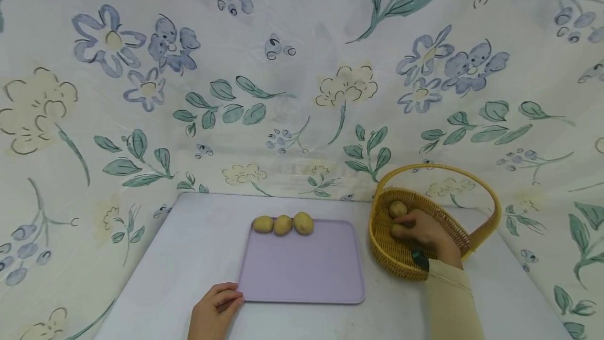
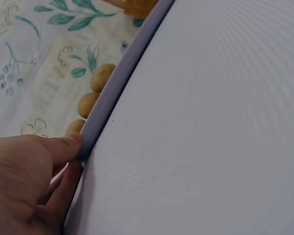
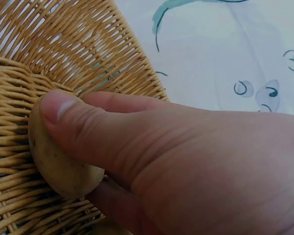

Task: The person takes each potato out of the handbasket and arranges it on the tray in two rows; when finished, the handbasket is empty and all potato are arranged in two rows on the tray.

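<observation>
In the head view my right hand [image 1: 424,231] reaches into a yellow wicker basket [image 1: 389,262] on the right. It grips a potato [image 3: 63,164], thumb on one side and fingers on the other, as the right wrist view shows. Another potato [image 1: 398,209] lies in the basket just beyond the fingertips. My left hand [image 1: 215,308] pinches the near left corner of a light purple tray [image 1: 304,272], its thumb on the rim. Three potatoes in a row, a left one [image 1: 262,224], a middle one [image 1: 282,225] and a right one [image 1: 303,223], lie along the tray's far edge.
The basket's tall arched handle [image 1: 441,167] rises above the right arm. A white table [image 1: 189,256] carries tray and basket. Floral cloth [image 1: 283,140] hangs behind the table's far edge and along both sides.
</observation>
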The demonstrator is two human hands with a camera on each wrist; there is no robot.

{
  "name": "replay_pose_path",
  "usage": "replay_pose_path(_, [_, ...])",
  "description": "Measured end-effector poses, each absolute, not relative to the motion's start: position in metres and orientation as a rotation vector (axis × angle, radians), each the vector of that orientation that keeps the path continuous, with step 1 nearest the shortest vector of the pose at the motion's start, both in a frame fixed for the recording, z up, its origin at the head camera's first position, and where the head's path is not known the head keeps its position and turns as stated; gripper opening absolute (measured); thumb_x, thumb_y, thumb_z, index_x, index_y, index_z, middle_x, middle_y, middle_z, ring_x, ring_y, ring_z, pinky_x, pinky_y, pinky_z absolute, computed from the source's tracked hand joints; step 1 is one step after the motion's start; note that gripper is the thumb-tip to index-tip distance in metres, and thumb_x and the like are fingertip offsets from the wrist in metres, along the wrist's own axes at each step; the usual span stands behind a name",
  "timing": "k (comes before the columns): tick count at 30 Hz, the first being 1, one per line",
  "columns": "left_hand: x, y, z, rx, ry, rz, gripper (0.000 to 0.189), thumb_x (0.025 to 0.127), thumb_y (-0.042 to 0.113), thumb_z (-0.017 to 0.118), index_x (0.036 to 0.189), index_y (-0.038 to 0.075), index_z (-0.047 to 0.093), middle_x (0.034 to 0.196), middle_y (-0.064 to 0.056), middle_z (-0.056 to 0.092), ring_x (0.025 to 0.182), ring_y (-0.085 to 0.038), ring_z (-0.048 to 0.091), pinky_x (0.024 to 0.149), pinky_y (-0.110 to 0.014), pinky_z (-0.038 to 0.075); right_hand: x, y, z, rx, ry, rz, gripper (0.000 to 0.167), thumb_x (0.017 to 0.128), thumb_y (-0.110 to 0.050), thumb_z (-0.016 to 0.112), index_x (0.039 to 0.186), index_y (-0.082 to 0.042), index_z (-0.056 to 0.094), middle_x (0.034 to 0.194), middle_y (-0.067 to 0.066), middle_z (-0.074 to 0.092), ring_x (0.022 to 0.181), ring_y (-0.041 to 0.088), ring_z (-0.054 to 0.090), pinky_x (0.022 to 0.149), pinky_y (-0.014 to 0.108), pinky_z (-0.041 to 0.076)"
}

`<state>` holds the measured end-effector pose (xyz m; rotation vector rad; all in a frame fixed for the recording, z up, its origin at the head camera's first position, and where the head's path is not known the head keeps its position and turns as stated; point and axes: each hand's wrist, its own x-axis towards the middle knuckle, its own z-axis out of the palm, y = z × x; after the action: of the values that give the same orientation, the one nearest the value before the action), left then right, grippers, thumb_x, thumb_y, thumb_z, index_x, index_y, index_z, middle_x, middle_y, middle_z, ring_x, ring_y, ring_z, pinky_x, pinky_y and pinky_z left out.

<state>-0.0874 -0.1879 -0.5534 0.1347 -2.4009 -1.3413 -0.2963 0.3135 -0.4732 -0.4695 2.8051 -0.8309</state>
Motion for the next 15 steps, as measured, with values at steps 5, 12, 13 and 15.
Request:
replay_pose_path(5, [-0.087, -0.188, -0.553, 0.145, -2.397, -1.351, 0.016, 0.075, -0.006, 0.085, 0.082, 0.007, 0.078, 0.103, -0.007, 0.073, 0.082, 0.005, 0.069, 0.071, -0.007, 0.059, -0.295, 0.311, -0.471, -0.425, 2.820, -0.806, 0.046, 0.090, -0.036, 0.079, 0.123, -0.005, 0.073, 0.118, 0.013, 0.072, 0.107, 0.025, 0.063, 0.097, 0.044, 0.056])
replay_pose_path(12, [-0.087, -0.188, -0.553, 0.144, -2.400, -1.340, 0.018, 0.074, -0.006, 0.085, 0.081, 0.009, 0.079, 0.103, -0.005, 0.073, 0.085, 0.010, 0.065, 0.072, -0.007, 0.060, -0.290, 0.306, -0.461, -0.330, 2.808, -0.891, 0.059, 0.092, -0.043, 0.075, 0.135, -0.005, 0.065, 0.139, 0.020, 0.064, 0.129, 0.037, 0.056, 0.110, 0.057, 0.050])
replay_pose_path(13, [-0.087, -0.188, -0.554, 0.146, -2.398, -1.338, 0.019, 0.074, -0.007, 0.085, 0.081, 0.010, 0.079, 0.103, -0.005, 0.073, 0.086, 0.011, 0.065, 0.073, -0.007, 0.060, -0.290, 0.305, -0.460, -0.328, 2.813, -0.904, 0.059, 0.092, -0.044, 0.075, 0.136, -0.006, 0.065, 0.139, 0.018, 0.064, 0.129, 0.036, 0.056, 0.111, 0.056, 0.050])
replay_pose_path(15, [-0.087, -0.189, -0.554, 0.150, -2.395, -1.328, 0.021, 0.074, -0.007, 0.085, 0.081, 0.011, 0.079, 0.102, -0.003, 0.073, 0.088, 0.011, 0.064, 0.073, -0.007, 0.059, -0.290, 0.304, -0.457, -0.351, 2.822, -0.930, 0.059, 0.092, -0.044, 0.075, 0.135, -0.006, 0.066, 0.139, 0.018, 0.064, 0.129, 0.037, 0.056, 0.111, 0.057, 0.050])
